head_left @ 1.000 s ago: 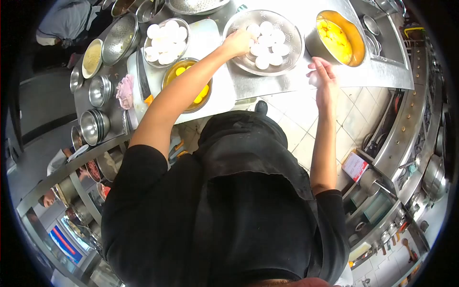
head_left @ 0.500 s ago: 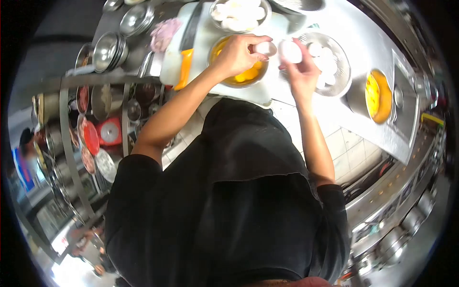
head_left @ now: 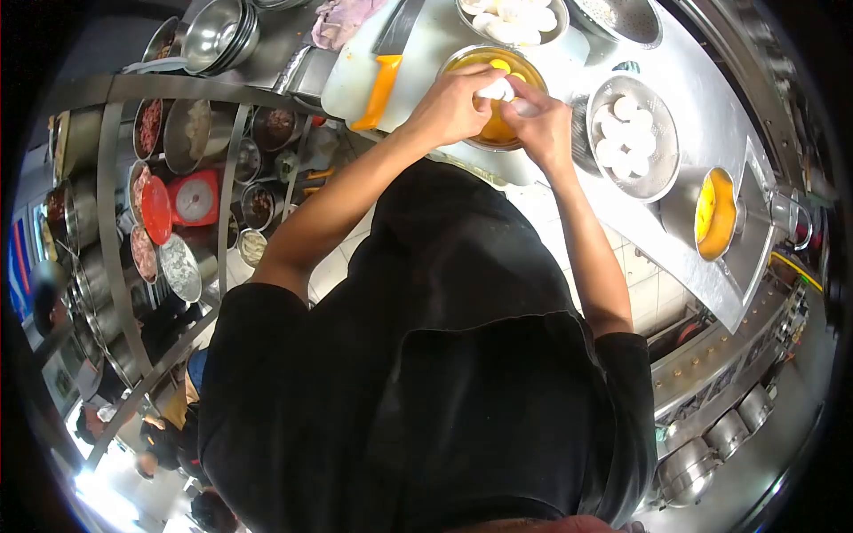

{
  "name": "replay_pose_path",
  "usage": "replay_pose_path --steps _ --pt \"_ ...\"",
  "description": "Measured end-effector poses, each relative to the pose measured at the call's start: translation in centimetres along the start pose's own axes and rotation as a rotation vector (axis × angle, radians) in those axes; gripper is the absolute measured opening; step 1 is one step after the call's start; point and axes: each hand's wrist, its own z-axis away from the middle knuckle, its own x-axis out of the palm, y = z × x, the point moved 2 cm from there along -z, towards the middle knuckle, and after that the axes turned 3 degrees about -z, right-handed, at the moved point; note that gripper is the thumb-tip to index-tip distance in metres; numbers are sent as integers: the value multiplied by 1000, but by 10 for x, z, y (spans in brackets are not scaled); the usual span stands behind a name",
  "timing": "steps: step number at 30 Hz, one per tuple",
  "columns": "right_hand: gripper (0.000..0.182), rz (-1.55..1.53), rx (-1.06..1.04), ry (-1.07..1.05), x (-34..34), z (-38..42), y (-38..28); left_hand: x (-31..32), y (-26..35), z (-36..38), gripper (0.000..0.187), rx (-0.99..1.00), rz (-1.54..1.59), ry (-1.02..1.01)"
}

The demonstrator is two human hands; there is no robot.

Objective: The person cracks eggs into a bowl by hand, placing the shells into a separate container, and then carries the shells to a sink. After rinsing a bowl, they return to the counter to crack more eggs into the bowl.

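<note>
Over a metal bowl (head_left: 539, 71) of yolks and egg liquid, my two hands meet fingertip to fingertip. My left hand (head_left: 447, 108) is closed on a white eggshell (head_left: 495, 90). In my right hand (head_left: 546, 129), the fingers grip a white egg (head_left: 524, 107), partly covered by them; whether it is cracked I cannot make out. The bowl stands on a white cutting board (head_left: 345, 87). To the right, a perforated metal colander (head_left: 672, 147) holds several whole eggs (head_left: 625, 108). Behind the yolk bowl, another bowl (head_left: 533, 42) contains white shells.
A knife with an orange handle (head_left: 380, 91) lies on the board's left, near a pink cloth (head_left: 344, 21). At the right table edge stands a metal pot (head_left: 680, 209) with yellow egg. Left are stacked bowls (head_left: 213, 37) and a shelf rack with a red scale (head_left: 194, 199).
My right hand has brought its egg leftward to my left hand, and both are now together over the yolk bowl. The camera view has shifted slightly.
</note>
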Motion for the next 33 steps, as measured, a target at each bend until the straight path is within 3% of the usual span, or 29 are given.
replay_pose_path --steps 1,5,8,12,14,17,19,21,22,24,27,28,29,31,32,33 --pt "35 45 -27 26 -1 1 4 2 -1 0 46 91 -66 50" --pt "35 200 -166 42 -15 4 4 -4 -9 0 48 69 -62 -50" --pt "36 339 -266 69 -27 5 0 -12 -6 -6 49 186 -189 -95" --pt "40 388 -285 77 -39 3 -3 -27 10 -17 43 210 -295 -120" --pt "37 91 -96 85 -44 -4 2 -36 15 -29 46 206 -229 -74" --pt "35 -82 49 90 -51 -30 -4 -49 21 -62 42 124 -98 -11" --pt "34 -31 3 189 -52 -61 2 -50 14 -94 41 148 -56 25" --pt "37 177 -167 296 -49 -101 16 -48 3 -123 35 -17 -48 90" --pt "37 179 -168 306 -48 -119 21 -47 3 -134 35 -7 -47 88" --pt "42 315 -318 226 -43 -144 19 -46 7 -152 24 101 -153 100" --pt "48 276 -319 70 -44 -152 13 -39 -4 -159 23 68 -194 93" --pt "47 293 -378 118 -50 -151 19 -39 5 -155 25 287 -277 172" --pt "47 300 -352 132 -54 -157 46 -33 11 -150 25 296 -261 148" --pt "63 -45 -263 103 -69 -159 132 -16 29 -139 31 298 -1 226" --pt "57 108 -196 416 -86 -131 147 4 42 -133 30 243 128 47" --pt "59 -624 -177 136 -116 -109 123 32 45 -128 34 325 117 -74"
